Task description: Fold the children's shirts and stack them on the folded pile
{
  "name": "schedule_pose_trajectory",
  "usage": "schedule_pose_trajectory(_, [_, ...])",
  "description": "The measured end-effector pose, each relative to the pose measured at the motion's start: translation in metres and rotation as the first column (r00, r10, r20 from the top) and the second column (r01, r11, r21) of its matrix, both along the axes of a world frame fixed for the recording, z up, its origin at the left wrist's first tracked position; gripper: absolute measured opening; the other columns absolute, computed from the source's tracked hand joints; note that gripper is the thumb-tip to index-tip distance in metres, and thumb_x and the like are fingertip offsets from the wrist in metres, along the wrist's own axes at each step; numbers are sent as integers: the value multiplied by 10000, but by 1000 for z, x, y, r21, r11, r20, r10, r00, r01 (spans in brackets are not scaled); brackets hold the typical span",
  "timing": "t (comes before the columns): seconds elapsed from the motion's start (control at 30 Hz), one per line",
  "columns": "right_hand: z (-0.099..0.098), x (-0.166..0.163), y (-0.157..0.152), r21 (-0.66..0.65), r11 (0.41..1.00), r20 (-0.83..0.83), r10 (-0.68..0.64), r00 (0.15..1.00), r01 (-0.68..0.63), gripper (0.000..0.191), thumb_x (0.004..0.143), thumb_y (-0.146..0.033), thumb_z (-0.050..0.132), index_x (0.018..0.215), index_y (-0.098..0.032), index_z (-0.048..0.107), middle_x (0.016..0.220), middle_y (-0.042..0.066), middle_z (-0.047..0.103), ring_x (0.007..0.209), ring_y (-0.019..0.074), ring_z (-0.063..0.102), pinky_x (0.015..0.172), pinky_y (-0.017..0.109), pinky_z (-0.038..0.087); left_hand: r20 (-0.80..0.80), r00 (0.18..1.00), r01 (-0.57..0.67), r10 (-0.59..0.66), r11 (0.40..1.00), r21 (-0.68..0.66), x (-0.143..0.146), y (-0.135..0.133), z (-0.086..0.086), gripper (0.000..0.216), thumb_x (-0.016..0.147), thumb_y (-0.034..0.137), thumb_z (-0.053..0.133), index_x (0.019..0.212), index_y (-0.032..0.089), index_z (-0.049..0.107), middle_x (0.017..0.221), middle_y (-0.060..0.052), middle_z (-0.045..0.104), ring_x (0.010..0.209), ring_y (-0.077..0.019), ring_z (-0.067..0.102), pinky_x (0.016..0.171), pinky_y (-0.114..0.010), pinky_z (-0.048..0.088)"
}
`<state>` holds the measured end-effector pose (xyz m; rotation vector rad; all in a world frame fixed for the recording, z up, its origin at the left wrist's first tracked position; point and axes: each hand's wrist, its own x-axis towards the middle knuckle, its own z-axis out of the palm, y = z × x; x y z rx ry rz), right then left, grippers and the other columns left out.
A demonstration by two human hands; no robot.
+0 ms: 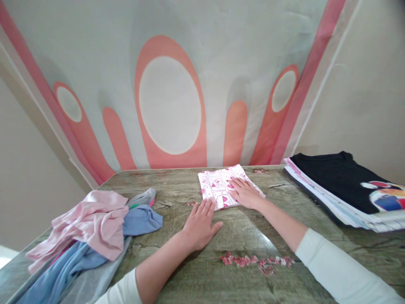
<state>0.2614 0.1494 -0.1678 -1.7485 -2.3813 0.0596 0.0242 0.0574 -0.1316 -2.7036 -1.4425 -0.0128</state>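
Note:
A white garment with a pink-red cartoon print (218,185) lies folded into a small rectangle near the far edge of the table. My right hand (246,193) rests flat on its right part, fingers stretched out. My left hand (201,226) lies palm down on the wood-patterned table, its fingertips at the near left corner of the folded garment. Neither hand grips anything. What kind of garment it is, I cannot tell from its folded shape.
To the left is a loose heap of clothes, with a pink one (101,219) over blue (76,266) and grey pieces. A stack of folded clothes stands at the right, topped by a black T-shirt (332,181). Behind the table (177,274) rises a wall with a coral-coloured pattern.

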Motion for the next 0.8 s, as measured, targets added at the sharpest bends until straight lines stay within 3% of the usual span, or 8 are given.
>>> schedule_pose_trajectory(0.07, [0,0,-1,4,1000,1,4,1000,-4,643,883,-555,160,1407,-195,258,1473,28,221,1341,205,172,1086,381,122,-12,999,44,-44,999,-13,0,-4,4,633,903,546,161,1405,166,227,1466,-76,215,1344,-225,175,1078,-426,150])
schedule_pose_trajectory(0.23, [1,3,-2,3,1000,-17,31,999,-31,623,890,-533,191,1402,-186,270,1468,38,235,1340,208,177,1085,392,130,-101,995,-22,20,999,-25,-2,-4,16,524,889,406,341,1332,128,376,1406,-119,343,1309,-251,268,1068,-442,174])
schedule_pose_trajectory(0.37, [6,4,-3,25,999,-51,49,997,-48,575,898,-484,248,1378,-178,325,1448,60,286,1330,211,204,1077,410,149,-99,995,7,-9,1000,-21,-6,0,23,453,875,298,380,1302,152,413,1392,-109,371,1306,-255,275,1054,-446,200])
schedule_pose_trajectory(0.47, [13,-6,-13,103,991,-103,91,991,-80,486,918,-390,255,1327,-179,411,1406,69,367,1308,199,258,1074,420,164,-23,997,79,-80,997,-14,-7,2,22,484,919,344,286,1373,175,291,1452,-76,256,1331,-217,220,1061,-409,194])
schedule_pose_trajectory(0.57, [15,-26,-36,154,967,-130,223,966,-203,460,932,-332,229,1317,-173,427,1391,68,390,1299,188,282,1079,409,182,31,988,153,-152,988,-31,-5,3,14,553,935,444,185,1413,167,179,1475,-69,185,1351,-192,151,1078,-375,149])
schedule_pose_trajectory(0.67, [13,-44,-64,109,943,-127,326,937,-314,498,927,-365,247,1370,-158,340,1424,76,333,1314,189,258,1085,398,194,34,987,160,-158,984,-71,-3,1,7,607,922,508,158,1417,157,170,1476,-80,174,1357,-196,123,1084,-371,120])
schedule_pose_trajectory(0.8, [12,-37,-88,31,960,-82,280,956,-279,603,909,-478,250,1410,-144,241,1459,88,244,1339,207,193,1097,419,151,27,991,134,-132,987,-91,-1,0,5,663,901,558,172,1419,143,172,1479,-93,152,1358,-217,113,1084,-379,113])
